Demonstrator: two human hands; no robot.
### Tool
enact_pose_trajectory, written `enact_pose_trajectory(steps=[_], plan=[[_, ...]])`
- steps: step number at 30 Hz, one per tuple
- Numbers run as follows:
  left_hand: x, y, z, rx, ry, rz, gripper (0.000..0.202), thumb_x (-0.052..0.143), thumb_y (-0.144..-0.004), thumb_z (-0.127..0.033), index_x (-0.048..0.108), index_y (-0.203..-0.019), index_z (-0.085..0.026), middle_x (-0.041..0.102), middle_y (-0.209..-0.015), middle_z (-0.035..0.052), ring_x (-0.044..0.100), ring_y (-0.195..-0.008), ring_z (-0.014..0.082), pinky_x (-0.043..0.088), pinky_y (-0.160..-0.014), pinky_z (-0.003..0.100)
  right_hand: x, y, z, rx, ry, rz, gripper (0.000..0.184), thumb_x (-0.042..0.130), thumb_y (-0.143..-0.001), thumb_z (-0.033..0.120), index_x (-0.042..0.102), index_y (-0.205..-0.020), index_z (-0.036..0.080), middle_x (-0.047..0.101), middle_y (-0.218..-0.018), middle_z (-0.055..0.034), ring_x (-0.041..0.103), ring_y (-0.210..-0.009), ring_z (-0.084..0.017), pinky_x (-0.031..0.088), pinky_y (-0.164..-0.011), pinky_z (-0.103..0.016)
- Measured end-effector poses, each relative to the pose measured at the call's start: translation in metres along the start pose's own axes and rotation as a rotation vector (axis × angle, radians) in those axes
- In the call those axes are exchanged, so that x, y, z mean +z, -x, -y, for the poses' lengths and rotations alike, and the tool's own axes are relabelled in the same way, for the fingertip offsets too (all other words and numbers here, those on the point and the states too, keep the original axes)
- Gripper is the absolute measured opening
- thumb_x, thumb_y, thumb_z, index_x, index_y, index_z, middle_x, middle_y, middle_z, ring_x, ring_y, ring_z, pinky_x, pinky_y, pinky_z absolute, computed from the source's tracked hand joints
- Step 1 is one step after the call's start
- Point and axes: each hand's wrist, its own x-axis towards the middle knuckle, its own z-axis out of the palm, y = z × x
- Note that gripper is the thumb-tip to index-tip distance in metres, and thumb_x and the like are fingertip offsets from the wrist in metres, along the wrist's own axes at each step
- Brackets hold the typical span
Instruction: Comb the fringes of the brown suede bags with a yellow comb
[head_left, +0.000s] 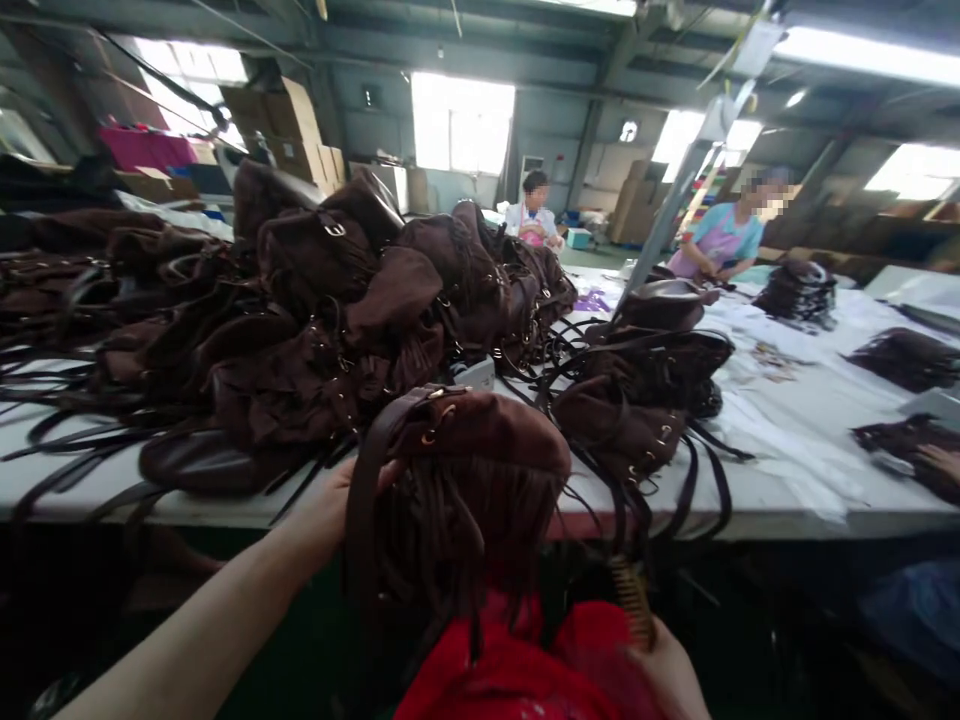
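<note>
A dark brown fringed suede handbag (487, 430) is held up in front of me at the table's near edge. My left hand (356, 495) is closed on its left side, by the strap, with some fingers hidden behind the bag. Strips of fringe hang down from below the bag's rounded top, and brass-coloured rings show near its upper left. Low on the right, my right hand (664, 665) is closed around a yellowish-brown comb (634, 600), its teeth pointing up and away from me. The comb is apart from the bag, beside my red clothing (525, 670).
Similar brown bags (315, 300) are heaped across the white table (802, 400), with more bags (630, 390) to the right of mine. Straps dangle over the front edge. A metal post (667, 215) rises behind. Two people in pink aprons stand across the table; another person's hand (941, 460) shows far right.
</note>
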Motion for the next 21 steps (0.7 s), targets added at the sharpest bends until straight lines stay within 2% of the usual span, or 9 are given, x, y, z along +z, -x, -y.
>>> enact_pose_trajectory(steps=[3, 5, 7, 10, 12, 14, 18, 19, 21], plan=[[0.005, -0.001, 0.038, -0.122, 0.086, 0.082, 0.049, 0.082, -0.059, -0.039, 0.068, -0.101, -0.017, 0.074, -0.08, 0.0062, 0.07, -0.076, 0.0268, 0.058, -0.065, 0.035, -0.023, 0.019, 0.042, -0.068, 0.028, -0.273, 0.039, 0.065, -0.065, 0.053, 0.06, -0.083, 0.019, 0.067, -0.07, -0.0053, 0.064, -0.066, -0.024, 0.05, -0.061, -0.033], [0.007, 0.003, 0.068, -0.144, 0.139, 0.043, 0.05, 0.083, -0.059, -0.038, 0.067, -0.103, -0.018, 0.074, -0.081, 0.0051, 0.07, -0.082, 0.0277, 0.058, -0.069, 0.036, -0.023, 0.035, 0.075, -0.174, -0.1, -0.319, 0.038, 0.06, -0.073, 0.055, 0.059, -0.085, 0.018, 0.064, -0.068, -0.0039, 0.059, -0.06, -0.019, 0.047, -0.056, -0.029], [0.009, 0.012, 0.096, -0.133, 0.199, -0.037, 0.048, 0.083, -0.059, -0.04, 0.068, -0.1, -0.02, 0.074, -0.086, 0.0045, 0.069, -0.09, 0.0283, 0.058, -0.077, 0.037, -0.011, 0.049, 0.106, -0.278, -0.232, -0.227, 0.039, 0.056, -0.08, 0.053, 0.06, -0.092, 0.017, 0.063, -0.07, -0.0039, 0.053, -0.055, -0.014, 0.042, -0.049, -0.025], [0.011, 0.031, 0.129, -0.12, 0.269, -0.16, 0.05, 0.084, -0.054, -0.041, 0.069, -0.097, -0.022, 0.074, -0.097, 0.0038, 0.063, -0.107, 0.0303, 0.053, -0.091, 0.039, 0.019, 0.059, 0.143, -0.339, -0.362, 0.018, 0.04, 0.053, -0.084, 0.05, 0.061, -0.106, 0.018, 0.066, -0.089, -0.0067, 0.044, -0.046, -0.008, 0.035, -0.041, -0.023], [0.009, 0.046, 0.15, -0.15, 0.269, -0.151, 0.052, 0.083, -0.056, -0.041, 0.068, -0.103, -0.026, 0.071, -0.108, 0.0028, 0.057, -0.116, 0.0305, 0.05, -0.097, 0.04, 0.04, 0.058, 0.157, -0.365, -0.435, 0.125, 0.041, 0.049, -0.086, 0.05, 0.059, -0.111, 0.019, 0.065, -0.098, -0.0069, 0.041, -0.042, -0.005, 0.033, -0.038, -0.022], [0.001, 0.06, 0.171, -0.244, 0.206, -0.016, 0.053, 0.079, -0.062, -0.039, 0.065, -0.112, -0.027, 0.068, -0.116, 0.0029, 0.053, -0.121, 0.0303, 0.046, -0.101, 0.042, 0.06, 0.053, 0.162, -0.364, -0.47, 0.201, 0.044, 0.045, -0.088, 0.05, 0.055, -0.117, 0.019, 0.065, -0.091, -0.0045, 0.04, -0.039, -0.004, 0.033, -0.037, -0.022], [-0.033, 0.068, 0.187, -0.464, 0.052, 0.545, 0.06, 0.077, -0.062, -0.026, 0.062, -0.12, -0.018, 0.063, -0.124, 0.0116, 0.05, -0.123, 0.0348, 0.037, -0.107, 0.046, 0.098, 0.05, 0.154, -0.247, -0.383, 0.436, 0.039, 0.041, -0.09, 0.047, 0.052, -0.111, 0.017, 0.05, -0.055, 0.0074, 0.037, -0.032, -0.007, 0.03, -0.033, -0.02], [-0.042, 0.065, 0.182, -0.467, 0.074, 0.625, 0.059, 0.075, -0.063, -0.028, 0.063, -0.12, -0.016, 0.062, -0.125, 0.0138, 0.05, -0.122, 0.0356, 0.035, -0.107, 0.046, 0.105, 0.053, 0.152, -0.248, -0.34, 0.513, 0.035, 0.041, -0.091, 0.045, 0.053, -0.107, 0.017, 0.048, -0.052, 0.008, 0.038, -0.033, -0.007, 0.031, -0.034, -0.02], [-0.055, 0.055, 0.165, -0.447, 0.147, 0.631, 0.056, 0.066, -0.07, -0.039, 0.063, -0.119, -0.012, 0.062, -0.125, 0.0163, 0.054, -0.118, 0.036, 0.037, -0.105, 0.047, 0.118, 0.065, 0.15, -0.363, -0.249, 0.633, 0.029, 0.042, -0.092, 0.039, 0.057, -0.103, 0.017, 0.057, -0.061, 0.0038, 0.048, -0.043, -0.009, 0.041, -0.043, -0.021]])
